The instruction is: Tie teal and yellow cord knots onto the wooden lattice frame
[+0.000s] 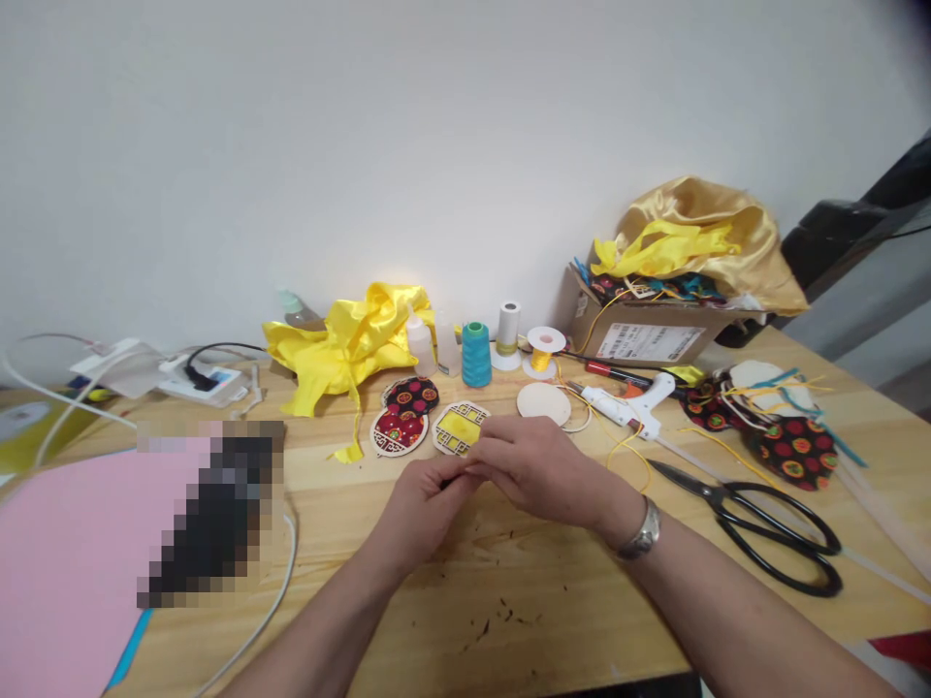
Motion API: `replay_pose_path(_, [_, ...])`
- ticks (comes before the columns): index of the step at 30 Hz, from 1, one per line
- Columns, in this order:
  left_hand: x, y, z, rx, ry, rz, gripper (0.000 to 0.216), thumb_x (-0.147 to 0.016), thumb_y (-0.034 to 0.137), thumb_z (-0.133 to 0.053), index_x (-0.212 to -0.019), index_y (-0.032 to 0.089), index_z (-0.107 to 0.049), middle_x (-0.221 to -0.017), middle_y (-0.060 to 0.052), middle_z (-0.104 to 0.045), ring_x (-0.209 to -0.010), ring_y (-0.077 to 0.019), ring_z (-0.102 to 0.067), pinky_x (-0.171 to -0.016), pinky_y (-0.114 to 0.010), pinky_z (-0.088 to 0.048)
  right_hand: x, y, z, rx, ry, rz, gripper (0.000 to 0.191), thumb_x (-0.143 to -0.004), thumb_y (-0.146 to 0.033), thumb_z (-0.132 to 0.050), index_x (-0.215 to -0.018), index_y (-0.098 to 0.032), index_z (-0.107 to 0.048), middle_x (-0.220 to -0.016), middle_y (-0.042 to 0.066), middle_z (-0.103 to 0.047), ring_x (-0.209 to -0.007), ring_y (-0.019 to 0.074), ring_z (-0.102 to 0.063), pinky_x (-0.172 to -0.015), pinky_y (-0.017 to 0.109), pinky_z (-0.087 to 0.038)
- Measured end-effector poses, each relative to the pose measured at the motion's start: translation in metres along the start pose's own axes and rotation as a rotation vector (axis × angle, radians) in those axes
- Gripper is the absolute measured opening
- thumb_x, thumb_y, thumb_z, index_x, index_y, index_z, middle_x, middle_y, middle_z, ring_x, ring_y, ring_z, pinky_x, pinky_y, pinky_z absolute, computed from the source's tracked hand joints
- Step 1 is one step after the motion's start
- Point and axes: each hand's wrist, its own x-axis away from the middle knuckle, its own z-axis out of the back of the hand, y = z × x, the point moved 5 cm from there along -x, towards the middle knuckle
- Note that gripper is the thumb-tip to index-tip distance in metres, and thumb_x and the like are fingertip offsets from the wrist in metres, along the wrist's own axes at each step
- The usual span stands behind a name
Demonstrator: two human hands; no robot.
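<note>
My left hand (429,504) and my right hand (545,470) meet over the middle of the wooden table, fingers closed and pressed together. A small dark bit shows between the left thumb and fingers, but what they hold is mostly hidden. Just beyond the fingers lies a wooden lattice ornament with a yellow centre (463,425), partly covered by my right hand. Left of it is a fabric ornament with a red patterned lower part (400,429) and a dark patterned top. A pale wooden disc (543,403) lies past the right knuckles.
Black scissors (717,496) and a white glue gun (618,407) lie at right, near patterned fabric pieces (792,451). Behind stand a teal thread cone (476,356), spools, yellow cloth (349,334) and a filled cardboard box (640,330). A white cable (287,572) runs at left.
</note>
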Motion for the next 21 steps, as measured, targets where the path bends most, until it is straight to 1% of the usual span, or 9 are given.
replay_pose_path(2, [0.002,-0.001,-0.004,0.01,-0.065,0.01,0.022,-0.077,0.028,-0.056,-0.088,0.024,-0.074,-0.077,0.0,-0.072,-0.078,-0.0212,-0.061,-0.074,-0.031,-0.044,-0.002,0.007,0.002,-0.197,0.025,-0.063,0.012,-0.084,-0.016,-0.05,-0.08,-0.016,-0.062,-0.077,0.002,-0.058,-0.068,0.0097,-0.049,-0.059,0.022,-0.033])
replay_pose_path(3, [0.003,-0.001,-0.004,0.015,-0.075,0.018,0.021,-0.077,0.03,-0.056,-0.085,0.023,-0.075,-0.075,-0.001,-0.071,-0.076,-0.0209,-0.06,-0.072,-0.031,-0.044,-0.002,0.011,0.002,-0.303,0.03,-0.093,0.011,-0.084,-0.015,-0.051,-0.08,-0.015,-0.062,-0.077,0.001,-0.058,-0.069,0.0095,-0.05,-0.061,0.021,-0.035])
replay_pose_path(6, [0.004,-0.003,-0.002,0.049,-0.031,0.048,0.018,-0.073,0.032,-0.061,-0.072,0.02,-0.074,-0.065,-0.001,-0.066,-0.064,-0.0167,-0.054,-0.062,-0.027,-0.041,-0.004,0.024,-0.002,-0.577,0.022,-0.192,0.01,-0.081,-0.015,-0.055,-0.076,-0.014,-0.063,-0.071,0.0,-0.06,-0.069,0.0097,-0.052,-0.063,0.021,-0.039])
replay_pose_path(8, [0.004,-0.004,0.001,0.117,0.02,0.083,0.018,-0.071,0.033,-0.063,-0.069,0.018,-0.073,-0.054,0.001,-0.058,-0.053,-0.0121,-0.046,-0.052,-0.023,-0.036,-0.004,0.031,-0.007,-0.691,0.016,-0.264,0.01,-0.08,-0.018,-0.056,-0.075,-0.014,-0.063,-0.069,0.0,-0.06,-0.066,0.0096,-0.052,-0.062,0.021,-0.04])
replay_pose_path(10, [0.003,-0.007,0.004,0.208,0.067,0.118,0.02,-0.07,0.035,-0.065,-0.07,0.017,-0.072,-0.046,0.005,-0.047,-0.046,-0.0088,-0.036,-0.045,-0.021,-0.029,-0.004,0.038,-0.012,-0.74,0.013,-0.336,0.011,-0.08,-0.019,-0.056,-0.074,-0.014,-0.063,-0.068,0.0,-0.06,-0.064,0.0095,-0.051,-0.06,0.021,-0.04])
replay_pose_path(12, [0.002,-0.01,0.007,0.288,0.121,0.131,0.023,-0.069,0.038,-0.065,-0.072,0.016,-0.071,-0.044,0.007,-0.039,-0.043,-0.0076,-0.031,-0.042,-0.021,-0.024,-0.004,0.041,-0.017,-0.76,-0.003,-0.38,0.012,-0.08,-0.02,-0.055,-0.074,-0.013,-0.064,-0.066,-0.001,-0.059,-0.062,0.009,-0.049,-0.057,0.02,-0.038])
replay_pose_path(17, [0.001,-0.02,0.015,0.383,0.265,0.15,0.027,-0.067,0.04,-0.068,-0.076,0.015,-0.07,-0.044,0.007,-0.039,-0.043,-0.0069,-0.03,-0.042,-0.02,-0.021,-0.004,0.038,-0.021,-0.737,-0.079,-0.423,0.019,-0.08,-0.027,-0.054,-0.071,-0.013,-0.064,-0.058,-0.003,-0.052,-0.055,0.0073,-0.04,-0.05,0.02,-0.031])
replay_pose_path(21, [0.001,-0.025,0.018,0.366,0.345,0.182,0.03,-0.066,0.042,-0.068,-0.079,0.015,-0.071,-0.042,0.008,-0.038,-0.041,-0.0065,-0.029,-0.041,-0.02,-0.02,-0.004,0.031,-0.016,-0.727,-0.098,-0.439,0.02,-0.08,-0.028,-0.054,-0.072,-0.012,-0.064,-0.059,-0.002,-0.053,-0.055,0.0072,-0.04,-0.051,0.02,-0.031])
